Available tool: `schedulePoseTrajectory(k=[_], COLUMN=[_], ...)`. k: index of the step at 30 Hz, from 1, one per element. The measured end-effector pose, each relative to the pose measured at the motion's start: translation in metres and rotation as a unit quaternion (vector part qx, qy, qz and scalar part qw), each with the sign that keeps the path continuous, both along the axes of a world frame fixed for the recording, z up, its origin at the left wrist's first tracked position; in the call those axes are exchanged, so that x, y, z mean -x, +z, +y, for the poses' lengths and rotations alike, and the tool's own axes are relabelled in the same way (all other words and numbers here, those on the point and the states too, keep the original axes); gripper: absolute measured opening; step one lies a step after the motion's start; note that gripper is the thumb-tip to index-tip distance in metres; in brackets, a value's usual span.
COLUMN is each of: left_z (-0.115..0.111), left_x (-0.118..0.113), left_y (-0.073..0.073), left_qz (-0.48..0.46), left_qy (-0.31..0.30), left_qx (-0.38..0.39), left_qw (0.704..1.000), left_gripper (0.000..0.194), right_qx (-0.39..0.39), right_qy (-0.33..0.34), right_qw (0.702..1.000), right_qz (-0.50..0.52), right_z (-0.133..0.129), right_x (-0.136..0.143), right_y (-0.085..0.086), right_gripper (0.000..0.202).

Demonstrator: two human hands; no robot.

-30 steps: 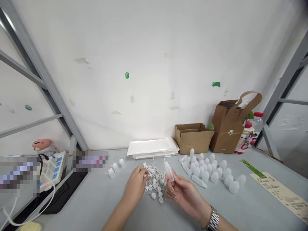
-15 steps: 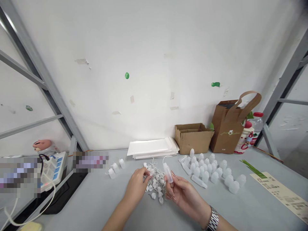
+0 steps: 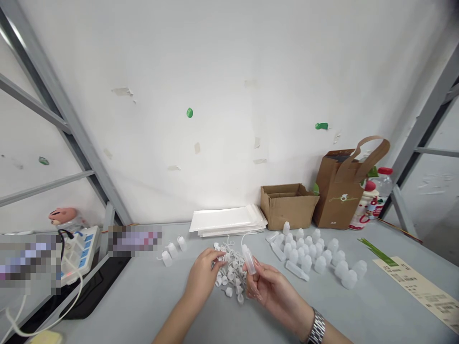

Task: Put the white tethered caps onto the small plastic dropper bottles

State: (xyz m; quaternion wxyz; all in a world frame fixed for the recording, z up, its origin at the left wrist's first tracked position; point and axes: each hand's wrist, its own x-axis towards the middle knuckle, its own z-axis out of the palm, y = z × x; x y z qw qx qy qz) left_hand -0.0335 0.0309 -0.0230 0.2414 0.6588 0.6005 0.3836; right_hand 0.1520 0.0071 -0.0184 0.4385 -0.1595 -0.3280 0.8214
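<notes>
My right hand (image 3: 267, 284) grips a small translucent squeeze bottle (image 3: 248, 259), tilted, its white tethered cap at the top and a thin strap curling up. Beside it, my left hand (image 3: 205, 270) reaches over the left edge of a pile of white strap caps (image 3: 233, 272). Its thumb and fingers are bent together in a pinch; what lies between them, if anything, is hidden. Several translucent bottles (image 3: 311, 251) stand to the right, with a few lying on their sides, one of them a flat bottle (image 3: 297, 271). Three capped bottles (image 3: 172, 250) stand at the left.
Behind the pile lie stacked white sheets (image 3: 227, 220). A cardboard box (image 3: 289, 210), a brown paper bag (image 3: 339, 200) and drink bottles (image 3: 382, 186) line the wall. A printed card (image 3: 419, 286) lies right; a power strip (image 3: 81, 253) with cables sits left.
The bottle in my right hand has shifted slightly left and down. My left hand stays at the pile, its fingers moving only a little.
</notes>
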Motion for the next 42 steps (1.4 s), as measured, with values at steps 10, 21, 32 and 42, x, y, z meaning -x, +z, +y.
schedulePoseTrajectory(k=[10,21,32,42], left_z=[0.003,0.002,-0.017,-0.022], left_x=[0.000,-0.010,-0.026,-0.031], left_y=[0.004,0.010,0.017,0.019], left_qz=[-0.096,-0.333,-0.428,-0.539], left_qy=[0.065,0.007,-0.080,-0.116], left_qx=[-0.014,0.069,0.142,0.198], left_qw=[0.993,0.940,0.889,0.810], left_gripper=[0.029,0.030,0.030,0.037], right_qx=[-0.031,-0.096,-0.168,-0.183], right_qy=[-0.008,-0.087,-0.156,-0.149], right_qw=[0.999,0.964,0.901,0.880], right_qz=[-0.033,-0.230,-0.367,-0.412], right_z=[0.000,-0.006,-0.006,-0.009], right_x=[0.002,0.009,0.012,0.013], right_y=[0.003,-0.002,-0.010,-0.012], right_gripper=[0.023,0.032,0.023,0.019])
